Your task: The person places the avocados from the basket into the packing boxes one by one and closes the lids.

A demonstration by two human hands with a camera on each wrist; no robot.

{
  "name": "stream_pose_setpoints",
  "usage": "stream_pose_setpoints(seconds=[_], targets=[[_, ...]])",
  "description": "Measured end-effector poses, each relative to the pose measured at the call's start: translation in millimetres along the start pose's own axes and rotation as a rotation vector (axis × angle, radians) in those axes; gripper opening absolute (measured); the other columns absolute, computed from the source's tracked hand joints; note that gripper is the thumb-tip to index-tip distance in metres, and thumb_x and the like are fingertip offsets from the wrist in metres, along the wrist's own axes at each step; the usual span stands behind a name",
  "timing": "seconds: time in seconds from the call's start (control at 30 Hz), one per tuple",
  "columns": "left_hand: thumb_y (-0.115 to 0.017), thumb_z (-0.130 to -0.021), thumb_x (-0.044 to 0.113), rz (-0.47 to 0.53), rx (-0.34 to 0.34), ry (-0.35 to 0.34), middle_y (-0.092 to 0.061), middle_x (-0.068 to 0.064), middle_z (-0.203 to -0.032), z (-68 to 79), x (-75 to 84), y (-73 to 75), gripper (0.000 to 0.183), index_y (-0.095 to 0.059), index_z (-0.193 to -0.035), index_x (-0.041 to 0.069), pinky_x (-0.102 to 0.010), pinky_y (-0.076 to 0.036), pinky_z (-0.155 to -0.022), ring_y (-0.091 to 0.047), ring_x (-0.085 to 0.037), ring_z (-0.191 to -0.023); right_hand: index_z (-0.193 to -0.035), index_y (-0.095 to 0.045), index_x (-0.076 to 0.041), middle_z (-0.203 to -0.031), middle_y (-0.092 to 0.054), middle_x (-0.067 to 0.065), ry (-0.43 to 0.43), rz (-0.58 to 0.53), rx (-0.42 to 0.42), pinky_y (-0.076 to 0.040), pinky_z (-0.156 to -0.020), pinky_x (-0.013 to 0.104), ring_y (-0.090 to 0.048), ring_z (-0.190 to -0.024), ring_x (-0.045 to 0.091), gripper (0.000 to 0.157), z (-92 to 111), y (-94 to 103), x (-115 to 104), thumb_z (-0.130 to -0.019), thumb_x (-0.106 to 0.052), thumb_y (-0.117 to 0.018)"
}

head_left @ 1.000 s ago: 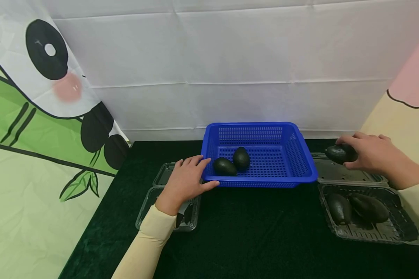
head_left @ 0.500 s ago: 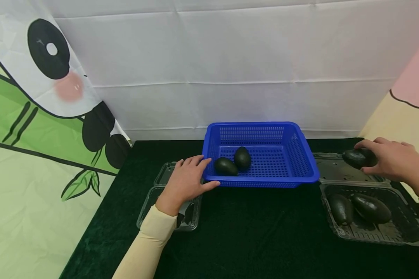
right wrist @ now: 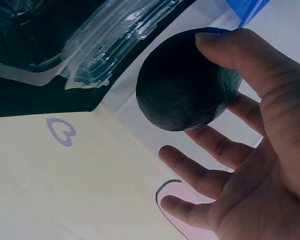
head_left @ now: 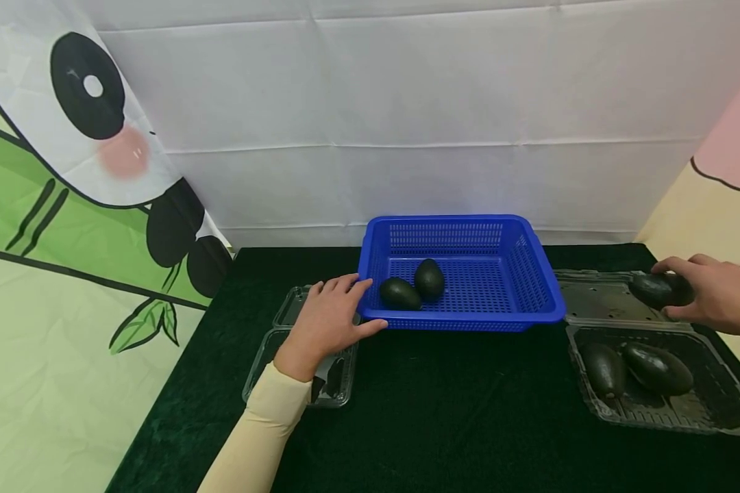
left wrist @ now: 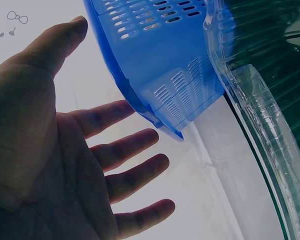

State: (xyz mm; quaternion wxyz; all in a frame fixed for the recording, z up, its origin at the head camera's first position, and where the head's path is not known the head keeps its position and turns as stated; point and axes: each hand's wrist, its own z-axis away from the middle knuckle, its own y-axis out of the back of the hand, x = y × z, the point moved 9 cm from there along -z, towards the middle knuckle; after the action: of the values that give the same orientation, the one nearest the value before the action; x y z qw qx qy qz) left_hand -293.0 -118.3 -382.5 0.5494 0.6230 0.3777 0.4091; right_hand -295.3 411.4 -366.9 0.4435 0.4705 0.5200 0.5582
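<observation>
In the head view, my right hand [head_left: 715, 294] pinches a dark green avocado [head_left: 661, 290] above the raised lid of the right clear plastic box [head_left: 709, 411]. The right wrist view shows the thumb and fingers around this avocado [right wrist: 185, 82]. Two more avocados lie in that box, one long avocado [head_left: 656, 370] beside another [head_left: 603, 370]. My left hand [head_left: 323, 325] spreads its fingers at the left corner of the blue basket [head_left: 469, 322], its index fingertip at the rim. Inside the basket sit two avocados, one upright [head_left: 429, 279] and one on its side [head_left: 400, 294].
A smaller clear plastic box [head_left: 342, 383] lies partly hidden under my left forearm, with dark shapes in it. Dark green cloth [head_left: 444, 411] covers the table. Behind stands a white fabric wall [head_left: 432, 123], with cartoon-printed sheets [head_left: 99, 274] at the sides.
My right hand has moved to the right with the avocado, from beside the basket to over the right part of the box's lid. The left hand keeps its place.
</observation>
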Motion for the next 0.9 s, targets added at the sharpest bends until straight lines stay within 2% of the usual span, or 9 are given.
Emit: stream_pose_setpoints(seconds=[0.27, 0.4, 0.57, 0.9], targets=[[-0.058, -0.091, 0.075, 0.007, -0.007, 0.013, -0.043, -0.013, -0.159, 0.9, -1.8, -0.9, 0.086, -0.047, -0.156, 0.021, -0.066, -0.026, -0.117, -0.040, -0.038, -0.145, -0.127, -0.048, 0.004, -0.108, -0.048, 0.044, -0.016, -0.032, -0.026, -0.043, -0.074, 0.070, -0.056, -0.069, 0.044, 0.071, 4.1, -8.3, -0.1, -0.075, -0.020, -0.090], [-0.057, -0.091, 0.076, 0.006, -0.004, 0.010, -0.043, -0.013, -0.159, 0.8, -1.7, -0.3, 0.086, -0.047, -0.156, 0.021, -0.066, -0.026, -0.117, -0.040, -0.038, -0.145, -0.126, -0.050, 0.003, -0.108, -0.050, 0.044, -0.011, -0.020, 0.012, -0.038, -0.079, 0.076, -0.058, -0.073, 0.049, 0.071, 7.9, -6.8, -2.4, -0.072, -0.020, -0.092], [-0.058, -0.091, 0.075, 0.010, -0.001, 0.000, -0.043, -0.013, -0.159, 0.2, -1.0, -0.5, 0.086, -0.047, -0.156, 0.021, -0.066, -0.025, -0.117, -0.040, -0.038, -0.144, -0.123, -0.054, 0.002, -0.108, -0.054, 0.044, -0.009, -0.002, 0.091, -0.024, -0.087, 0.086, -0.059, -0.082, 0.059, 0.074, 14.3, -2.3, -6.2, -0.066, -0.019, -0.095], [-0.058, -0.091, 0.075, 0.014, -0.006, 0.002, -0.043, -0.013, -0.159, -0.9, -0.7, 0.4, 0.086, -0.047, -0.156, 0.021, -0.067, -0.025, -0.117, -0.040, -0.038, -0.145, -0.117, -0.057, -0.002, -0.102, -0.056, 0.040, 0.024, 0.021, 0.228, -0.023, -0.088, 0.087, -0.058, -0.082, 0.060, 0.073, 31.1, 2.6, -17.9, -0.059, -0.015, -0.098]])
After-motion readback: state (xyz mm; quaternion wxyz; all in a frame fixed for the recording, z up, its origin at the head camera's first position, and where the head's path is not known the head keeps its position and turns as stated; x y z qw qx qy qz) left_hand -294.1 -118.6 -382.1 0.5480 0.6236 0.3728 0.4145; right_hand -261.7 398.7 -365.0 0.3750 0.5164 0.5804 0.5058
